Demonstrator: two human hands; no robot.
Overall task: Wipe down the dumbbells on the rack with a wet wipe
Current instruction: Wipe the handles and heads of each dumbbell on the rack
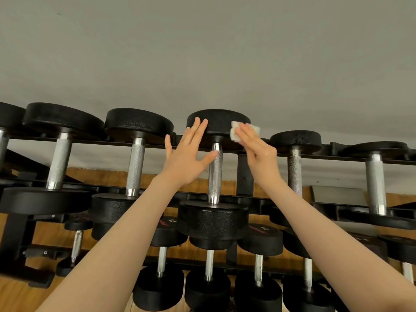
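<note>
A black dumbbell with a knurled steel handle [215, 172] lies front to back on the top tier of the rack, in the middle of the view. My left hand [188, 154] is flat, its straight fingers touching the left side of the far head [219, 121]. My right hand [255, 147] presses a folded white wet wipe [235, 130] against the right side of that same head with straight fingers. The wipe shows above and left of my fingers. The near head [213, 219] sits between my forearms.
More black dumbbells line the top tier left [135, 154] and right [295, 158] of this one. A lower tier [209, 266] holds several smaller dumbbells. The black rack frame [244, 174] stands against a grey wall, with wooden floor below.
</note>
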